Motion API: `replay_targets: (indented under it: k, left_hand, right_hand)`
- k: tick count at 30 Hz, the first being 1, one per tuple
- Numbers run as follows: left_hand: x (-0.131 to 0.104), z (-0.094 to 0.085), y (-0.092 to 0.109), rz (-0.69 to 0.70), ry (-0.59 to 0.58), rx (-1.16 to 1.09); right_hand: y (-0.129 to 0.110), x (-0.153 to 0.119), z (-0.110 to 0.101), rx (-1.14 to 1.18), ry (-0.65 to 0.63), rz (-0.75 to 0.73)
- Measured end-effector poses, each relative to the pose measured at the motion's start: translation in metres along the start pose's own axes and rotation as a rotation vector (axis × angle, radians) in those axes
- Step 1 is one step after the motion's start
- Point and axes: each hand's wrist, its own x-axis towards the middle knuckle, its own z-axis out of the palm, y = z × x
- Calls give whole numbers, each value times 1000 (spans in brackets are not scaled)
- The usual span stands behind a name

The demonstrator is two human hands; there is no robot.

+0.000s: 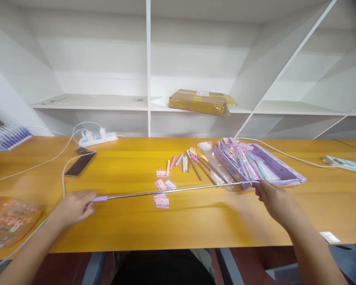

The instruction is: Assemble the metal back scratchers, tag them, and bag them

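A telescopic back scratcher with a thin metal rod is stretched out level above the table. My left hand is closed on its lilac handle at the left. At the other end, my right hand pinches the lilac head. Below and behind the rod lie several small printed cards. Short coloured handle tubes, in yellow, pink, lilac and blue, lie farther back. Beside them is a pile of back scratcher rods with orange and pink claw heads.
A purple display box holds bagged pieces, with clear plastic bags beside it. At left are a phone, a power strip, cables and an orange bag. A taped carton sits on the shelf; another power strip lies right.
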Motion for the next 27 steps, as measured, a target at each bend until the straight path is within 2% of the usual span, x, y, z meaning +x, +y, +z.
replay_targets:
  k: [2, 4, 7, 9, 11, 13, 16, 21, 23, 27]
  left_hand:
    - [11, -2, 14, 53, 14, 44]
    - [28, 0, 41, 77, 45, 65]
    - [65, 10, 100, 60, 51, 35]
    - [91, 18, 137, 50, -14, 2]
    - [113, 23, 161, 11, -68, -43]
    - [129, 25, 169, -25, -102, -94]
    - [143, 27, 168, -49, -121, -129]
    - [154, 37, 173, -93, -134, -227]
    - [154, 45, 177, -132, -132, -323]
    - [148, 62, 177, -147, -136, -488]
  right_hand:
    - [-11, 11, 1, -122, 64, 16]
    - [-42, 19, 7, -264, 108, -20]
    - [-123, 22, 31, -364, 125, -181]
    - [-181, 18, 52, -357, 94, -397]
    - [-223, 17, 67, -333, 109, -524]
    - [-243, 21, 72, -323, 92, -575]
    - [-241, 40, 67, -316, 38, -555]
    - [-204, 77, 62, -180, -55, -494]
    - [-183, 89, 67, -179, -49, -362]
    - [-132, 107, 83, -325, -5, 6]
